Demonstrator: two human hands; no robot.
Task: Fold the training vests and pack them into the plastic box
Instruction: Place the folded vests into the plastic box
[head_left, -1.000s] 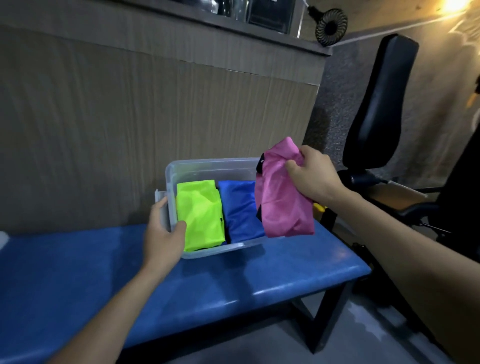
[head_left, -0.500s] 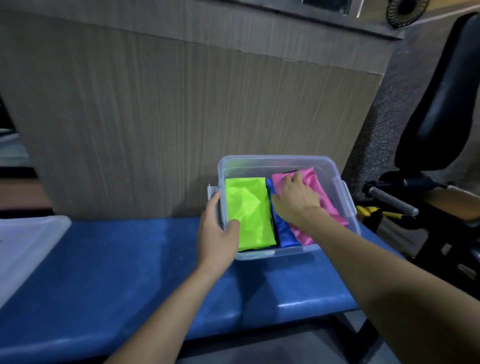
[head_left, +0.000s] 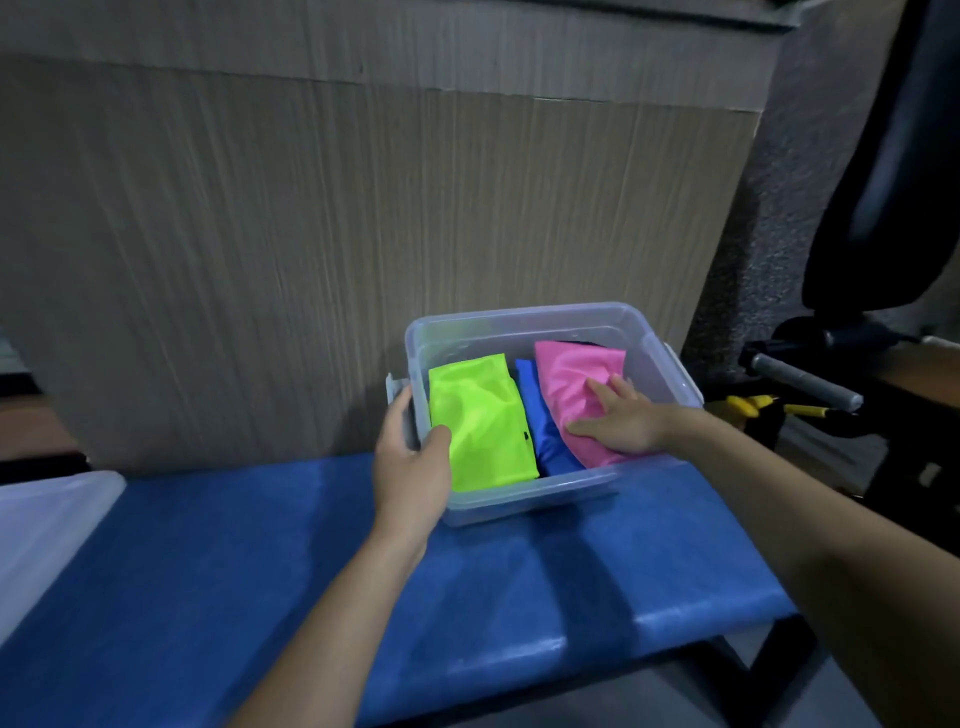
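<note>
Right hand (head_left: 615, 423) spread flat, pressing pink vest (head_left: 571, 387) under its palm in plastic box (head_left: 524, 493); left hand (head_left: 410, 462) grips box's near-left corner.

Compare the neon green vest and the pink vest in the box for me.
The neon green vest lies at the left side of the plastic box; the pink vest lies at the right. Only the thumb of the left hand, which grips the box's left wall, touches the green vest; the right hand presses the pink one. Both are folded and flank the blue vest.
</note>
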